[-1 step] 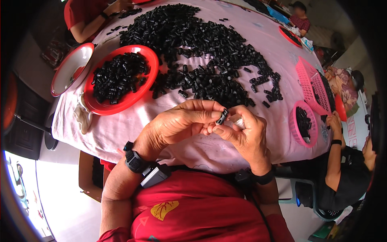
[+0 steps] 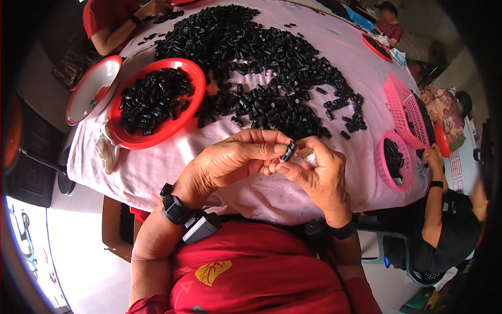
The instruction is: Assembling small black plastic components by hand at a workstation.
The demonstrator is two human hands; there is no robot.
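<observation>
Between the thumb and fingers of my left hand (image 2: 238, 159) is a small black cylindrical part (image 2: 287, 150), tilted, with a shiny spot on it. My right hand (image 2: 319, 175) is closed beside it, a crumpled white cloth (image 2: 312, 159) showing between thumb and forefinger. The fingertips of both hands meet around the black part, just above the table's near side. Beyond them a large heap of similar black parts (image 2: 272, 102) spreads over the pink tablecloth (image 2: 178, 170). To the left, a red basin (image 2: 196, 104) holds a pile of these parts.
A second basin (image 2: 107, 89), white inside, leans at the table's left edge near a pale glove-like cloth (image 2: 109, 154). Pink baskets (image 2: 384, 162) stand at the right. Co-workers sit around: one in black (image 2: 444, 235) at right, one in red (image 2: 107, 23) at far left.
</observation>
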